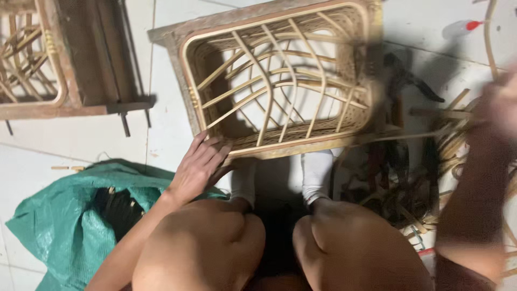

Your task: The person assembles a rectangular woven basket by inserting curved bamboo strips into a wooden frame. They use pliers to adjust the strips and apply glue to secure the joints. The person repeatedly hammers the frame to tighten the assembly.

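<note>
Left hand (200,167), fingers flat and splayed, braces rattan basket frame (277,81) at its 7 o'clock corner. Right hand (498,102) blurred at 3 o'clock; grip unclear. Keep firm downward pressure.

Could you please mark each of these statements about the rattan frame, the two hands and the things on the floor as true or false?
1. The left hand rests on the near edge of the rattan frame. True.
2. The right hand also grips the frame. False: it is raised off to the side, blurred, apart from the frame.
3. A green bag lies on the floor beside the left arm. True.
4. The frame is packed solid with weaving. False: its middle is open, crossed only by curved canes.
5. A second frame lies at the upper left. True.
</note>
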